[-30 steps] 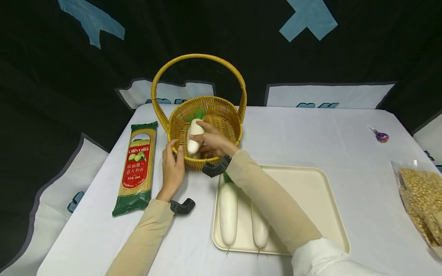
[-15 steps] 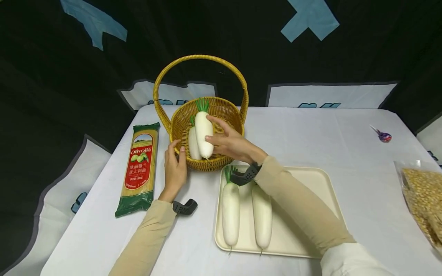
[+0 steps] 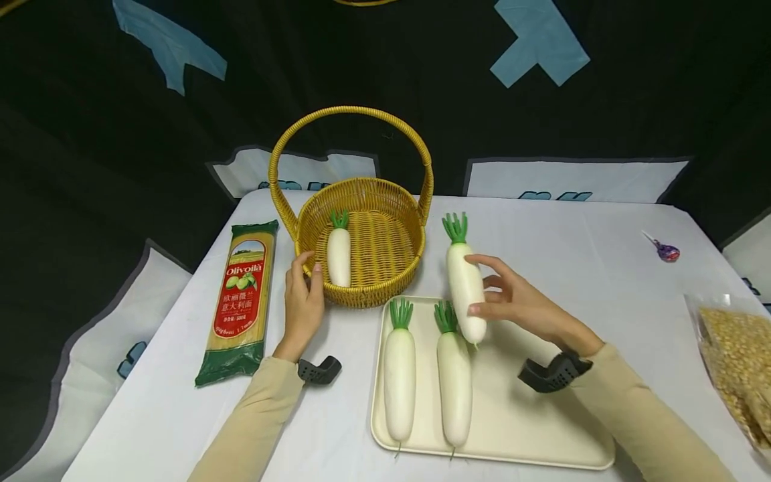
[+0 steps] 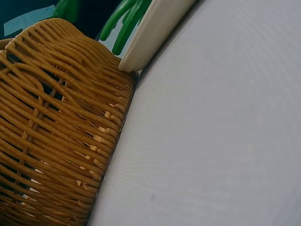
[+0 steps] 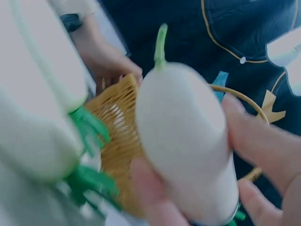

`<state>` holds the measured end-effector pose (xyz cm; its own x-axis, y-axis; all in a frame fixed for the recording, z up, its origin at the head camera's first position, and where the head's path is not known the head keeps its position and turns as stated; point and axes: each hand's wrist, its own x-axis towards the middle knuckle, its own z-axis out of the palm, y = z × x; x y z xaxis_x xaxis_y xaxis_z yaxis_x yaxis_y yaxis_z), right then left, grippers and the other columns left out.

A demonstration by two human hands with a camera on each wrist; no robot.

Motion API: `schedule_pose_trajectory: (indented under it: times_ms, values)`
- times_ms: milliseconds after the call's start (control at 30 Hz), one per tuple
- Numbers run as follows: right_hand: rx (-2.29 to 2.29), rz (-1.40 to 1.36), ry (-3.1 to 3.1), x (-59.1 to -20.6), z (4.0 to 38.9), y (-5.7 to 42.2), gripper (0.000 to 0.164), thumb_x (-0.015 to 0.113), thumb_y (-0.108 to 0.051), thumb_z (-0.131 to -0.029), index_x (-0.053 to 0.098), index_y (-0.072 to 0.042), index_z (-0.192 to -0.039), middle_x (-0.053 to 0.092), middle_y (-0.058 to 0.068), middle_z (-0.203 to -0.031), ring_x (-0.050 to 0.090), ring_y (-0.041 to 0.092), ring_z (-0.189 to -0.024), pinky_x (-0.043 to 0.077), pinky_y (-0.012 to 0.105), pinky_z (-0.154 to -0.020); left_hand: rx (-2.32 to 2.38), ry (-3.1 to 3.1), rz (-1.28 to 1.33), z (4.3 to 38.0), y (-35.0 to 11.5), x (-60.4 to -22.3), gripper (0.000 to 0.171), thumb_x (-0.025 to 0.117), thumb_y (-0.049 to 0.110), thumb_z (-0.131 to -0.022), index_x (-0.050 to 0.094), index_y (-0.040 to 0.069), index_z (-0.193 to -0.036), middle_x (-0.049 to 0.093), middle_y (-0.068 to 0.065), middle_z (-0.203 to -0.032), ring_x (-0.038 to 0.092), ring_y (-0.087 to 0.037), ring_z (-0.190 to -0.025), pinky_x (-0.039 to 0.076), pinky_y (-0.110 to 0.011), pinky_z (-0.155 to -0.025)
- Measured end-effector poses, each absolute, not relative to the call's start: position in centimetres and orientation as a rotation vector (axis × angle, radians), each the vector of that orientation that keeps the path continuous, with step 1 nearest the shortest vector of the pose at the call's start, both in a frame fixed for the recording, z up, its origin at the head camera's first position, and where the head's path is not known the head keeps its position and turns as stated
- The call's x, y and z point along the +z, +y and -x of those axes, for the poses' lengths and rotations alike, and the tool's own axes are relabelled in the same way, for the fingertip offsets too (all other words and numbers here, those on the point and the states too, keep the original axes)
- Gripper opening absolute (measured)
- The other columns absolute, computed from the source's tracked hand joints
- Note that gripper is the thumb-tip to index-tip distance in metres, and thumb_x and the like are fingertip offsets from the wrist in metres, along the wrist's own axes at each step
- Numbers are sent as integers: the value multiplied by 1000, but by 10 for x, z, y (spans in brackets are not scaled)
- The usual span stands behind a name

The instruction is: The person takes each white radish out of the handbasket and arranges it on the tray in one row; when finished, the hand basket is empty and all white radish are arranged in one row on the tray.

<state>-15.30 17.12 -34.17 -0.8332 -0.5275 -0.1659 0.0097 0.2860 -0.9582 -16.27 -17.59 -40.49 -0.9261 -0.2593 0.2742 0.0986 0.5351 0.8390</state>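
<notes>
My right hand (image 3: pixel 521 301) grips a white radish (image 3: pixel 465 281) with green leaf stubs, held tilted over the back edge of the cream tray (image 3: pixel 542 415). In the right wrist view the thumb and fingers close around this radish (image 5: pixel 183 136). My left hand (image 3: pixel 303 308) holds the front left rim of the yellow wicker basket (image 3: pixel 385 288); the left wrist view shows the basket's woven side (image 4: pixel 61 127) but no fingers. Another white radish (image 3: pixel 339 258) lies inside the basket at the left. Two more, a left radish (image 3: pixel 399 381) and a right radish (image 3: pixel 454 388), lie side by side on the tray.
A spaghetti packet (image 3: pixel 241 301) lies left of the basket. At the right edge is a clear bag of corn kernels (image 3: pixel 737 361), with a wrapped lollipop (image 3: pixel 667 252) farther back. The basket's tall handle (image 3: pixel 352 110) arches above it. A dark curtain (image 3: pixel 421 73) hangs behind the table.
My right hand has lifted one radish out of the basket and carried it right, over the tray. One radish stays in the basket. My left hand keeps its place at the rim.
</notes>
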Motion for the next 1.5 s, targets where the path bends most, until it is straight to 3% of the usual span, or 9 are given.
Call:
schedule_pose_trajectory:
  times_ms: [167,400,600,833,1267,1500]
  values:
    - [-1441,375,2338,-354,123,197,77,71,-24,-77,25,-28,-139,46,17,-111,58,22,-93,46,32,-74,-1349,-2416,-127,162,-176,-405,42,33,39,-97,35,17,-133,35,-19,-135,34,-34,-127,28,-52,-102]
    - [-1328,345,2443,-369,84,207,75,73,-29,-74,31,-28,-137,49,14,-95,56,11,-76,46,25,-56,-1344,-2398,-128,163,-177,-404,42,34,39,-97,36,17,-132,35,-19,-134,37,-34,-123,30,-52,-99]
    - [-1216,339,2574,-374,60,208,74,75,-34,-72,36,-25,-135,53,6,-85,51,3,-71,43,22,-55,-1346,-2398,-121,164,-176,-405,42,34,38,-97,36,16,-132,36,-19,-134,37,-34,-124,30,-52,-99]
    - [-1161,502,2615,-376,49,211,69,71,-30,-77,36,-18,-135,48,9,-89,51,-1,-72,46,20,-60,-1341,-2402,-137,163,-176,-406,41,35,37,-96,36,17,-132,36,-19,-133,40,-33,-118,32,-51,-96]
    - [-1094,538,2685,-374,41,206,62,64,-31,-83,34,-24,-137,34,9,-98,41,-1,-64,38,17,-53,-1335,-2400,-116,164,-176,-408,43,32,40,-97,36,17,-133,36,-19,-134,39,-35,-121,31,-53,-98]
    - [-1082,508,2705,-372,42,206,57,62,-33,-85,37,-25,-136,33,7,-98,41,0,-63,37,17,-54,-1335,-2404,-120,163,-175,-407,42,32,39,-97,36,17,-133,35,-19,-135,38,-35,-123,31,-53,-98]
